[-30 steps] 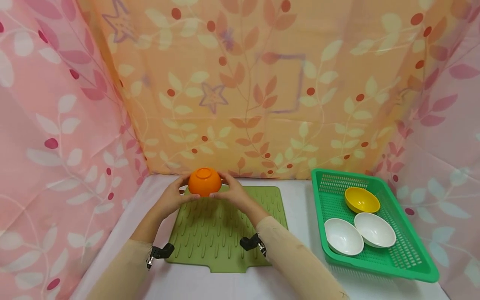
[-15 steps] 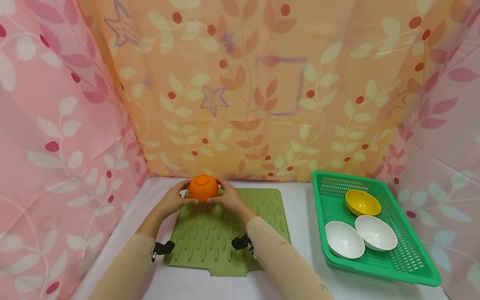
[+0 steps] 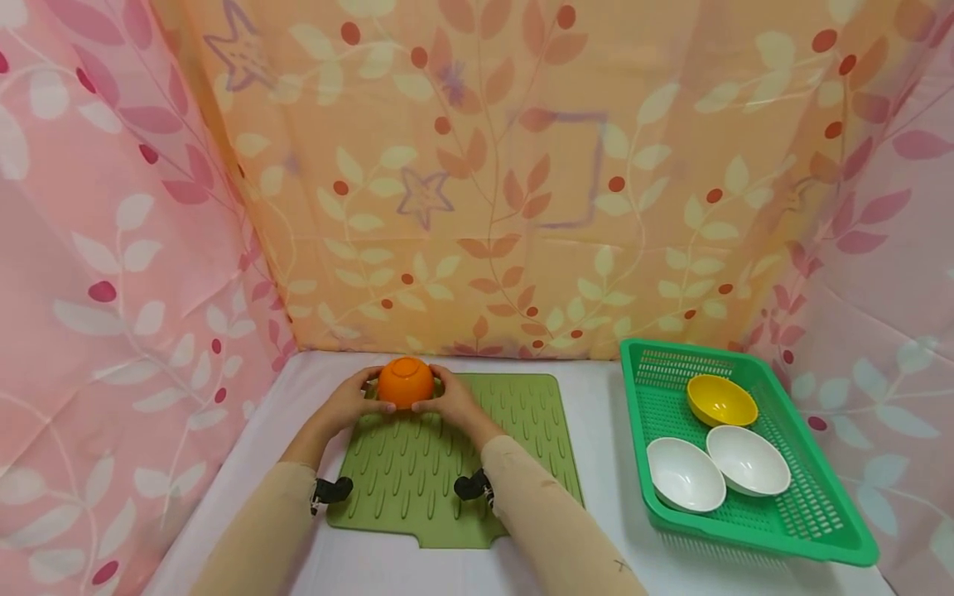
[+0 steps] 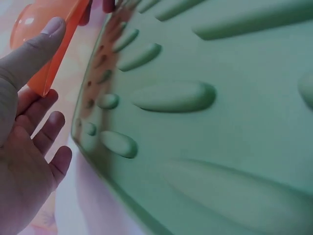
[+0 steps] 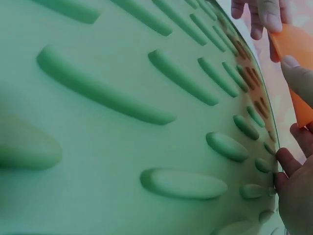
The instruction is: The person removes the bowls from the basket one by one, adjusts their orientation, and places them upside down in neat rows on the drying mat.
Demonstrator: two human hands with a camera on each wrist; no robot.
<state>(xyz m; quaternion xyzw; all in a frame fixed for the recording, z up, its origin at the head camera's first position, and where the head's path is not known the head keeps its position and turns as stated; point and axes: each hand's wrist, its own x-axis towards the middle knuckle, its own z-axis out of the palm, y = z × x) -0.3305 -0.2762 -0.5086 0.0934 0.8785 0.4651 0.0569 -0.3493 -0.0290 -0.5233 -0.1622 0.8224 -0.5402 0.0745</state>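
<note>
An orange bowl [image 3: 406,384], turned upside down with its foot ring on top, is held between both hands over the far left part of a green ridged mat [image 3: 447,463]. On its left side the left hand [image 3: 349,402] grips it, thumb in front and fingers round the edge. The right hand [image 3: 456,401] grips the opposite side in the same way. In the left wrist view the bowl [image 4: 41,44] appears just off the mat, its rim facing the ridges. The right wrist view shows the bowl [image 5: 298,73] pinched between thumb and fingers.
A green perforated basket [image 3: 753,542] stands on the right of the white-covered table [image 3: 604,463]. Inside lie a yellow bowl [image 3: 721,401] and two white bowls, one left [image 3: 684,475] and one right [image 3: 749,460]. Patterned cloth walls [image 3: 477,273] surround the table.
Both hands have lowered the orange bowl toward the mat and drawn it slightly nearer. The grip looks the same, and the bowls in the basket stay put.
</note>
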